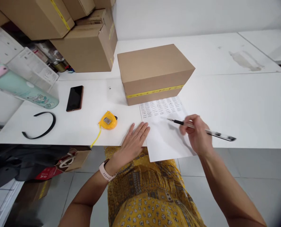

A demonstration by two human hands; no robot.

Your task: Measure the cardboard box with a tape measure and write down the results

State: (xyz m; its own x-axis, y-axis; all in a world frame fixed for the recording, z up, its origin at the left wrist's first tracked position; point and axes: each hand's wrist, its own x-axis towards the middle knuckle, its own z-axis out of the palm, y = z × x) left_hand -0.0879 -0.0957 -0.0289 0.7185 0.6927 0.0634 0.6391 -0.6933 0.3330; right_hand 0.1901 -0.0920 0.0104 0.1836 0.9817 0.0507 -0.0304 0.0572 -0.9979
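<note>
My right hand [198, 134] is closed around a pen [216, 134] with a black grip and clear barrel, its tip raised over a white sheet of paper [164, 135]. Rows of small handwriting cover the sheet's upper part, and its lower edge hangs past the table's front. Flat on the table at the paper's left edge lies my left hand [135, 138], fingers stretched out and holding nothing. A closed cardboard box [154, 72] with yellow tape stands right behind the paper, by its top edge. To the left of my left hand sits an orange tape measure [108, 120], a short bit of yellow tape pulled out.
A phone [75, 98], a black headband [53, 121] and a mint-green bottle [24, 85] lie or stand on the white table [237, 110] at left. Cardboard boxes [88, 47] are stacked at the back left. Below the table's left side is a paper bag [76, 159].
</note>
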